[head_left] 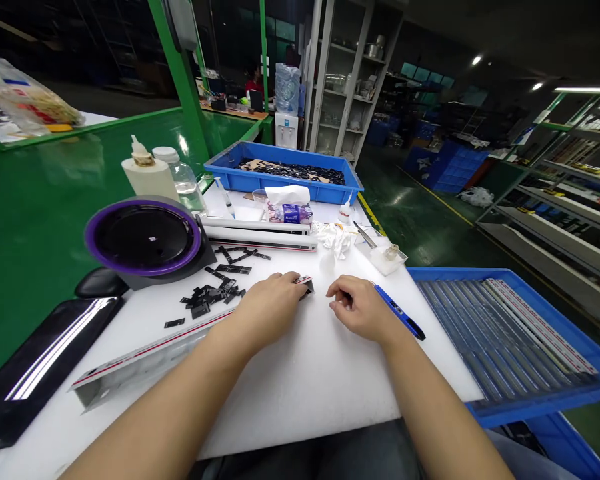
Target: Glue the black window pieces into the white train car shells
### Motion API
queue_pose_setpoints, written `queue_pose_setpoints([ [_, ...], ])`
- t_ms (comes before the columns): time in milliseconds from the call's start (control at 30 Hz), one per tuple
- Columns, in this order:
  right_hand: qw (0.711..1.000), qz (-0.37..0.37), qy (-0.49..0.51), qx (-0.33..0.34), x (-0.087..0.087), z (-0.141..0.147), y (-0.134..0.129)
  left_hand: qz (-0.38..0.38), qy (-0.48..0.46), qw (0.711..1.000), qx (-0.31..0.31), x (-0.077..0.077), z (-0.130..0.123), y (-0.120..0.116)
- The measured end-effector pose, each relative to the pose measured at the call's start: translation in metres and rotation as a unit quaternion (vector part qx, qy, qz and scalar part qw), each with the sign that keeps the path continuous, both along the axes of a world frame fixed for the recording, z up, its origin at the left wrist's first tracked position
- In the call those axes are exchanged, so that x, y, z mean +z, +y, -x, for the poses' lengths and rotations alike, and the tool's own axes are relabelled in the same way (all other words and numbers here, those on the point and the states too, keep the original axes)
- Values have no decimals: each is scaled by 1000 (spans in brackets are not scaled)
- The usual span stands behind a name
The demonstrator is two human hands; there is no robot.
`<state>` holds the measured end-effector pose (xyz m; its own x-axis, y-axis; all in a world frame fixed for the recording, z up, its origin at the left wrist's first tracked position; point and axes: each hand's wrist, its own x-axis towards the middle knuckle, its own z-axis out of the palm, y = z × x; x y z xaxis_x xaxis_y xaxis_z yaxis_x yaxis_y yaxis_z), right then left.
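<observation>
A long metal channel (150, 353) with a red-striped top edge lies slantwise on the white table. My left hand (273, 307) grips it near its far end, fingers bent over the top. A short piece of the channel sticks out past the fingertips. To the right, my right hand (360, 308) is held low over the table, fingers curled in; whatever sits between the fingertips is hidden. Beside that hand lies a slim blue tool (400, 312) with a black end. Small black flat pieces (210, 293) are scattered in a pile behind the channel.
A purple-rimmed round black dish (145, 237) stands at left. More channels (260, 239), crumpled tissue (336, 239) and a small glue bottle (345, 212) lie further back. A blue bin (285, 190) fills the back edge; a blue tray (520, 277) with channels is at right.
</observation>
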<state>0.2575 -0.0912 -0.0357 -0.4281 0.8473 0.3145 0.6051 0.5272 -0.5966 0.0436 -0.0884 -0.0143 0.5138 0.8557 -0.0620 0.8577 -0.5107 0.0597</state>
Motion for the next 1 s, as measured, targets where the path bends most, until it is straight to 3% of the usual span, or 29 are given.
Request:
queue_pose_setpoints([
  [133,1000,-8,5,11,0,-3,1,9,-7,1000,-4,-1,0,4],
  [233,991,-47,90,-85,3,-5,9,17,-23,1000,0,0,-2,6],
  [333,974,12,124,-187,13,-3,23,25,-41,999,-3,0,-3,8],
  [433,971,95,53,-212,19,7,42,20,-54,998,-16,-3,0,11],
  [600,980,82,22,-181,1,21,67,40,-80,996,-17,-7,9,19],
  [733,972,75,173,-143,-10,10,73,78,-103,991,-18,-3,12,26],
  [833,930,168,321,-55,-1,-4,69,103,-109,989,-11,1,13,32],
  [900,900,235,367,3,7,-10,65,122,-110,986,-17,3,13,36],
  [1000,869,264,416,52,16,-13,60,138,-110,984,-26,4,15,39],
])
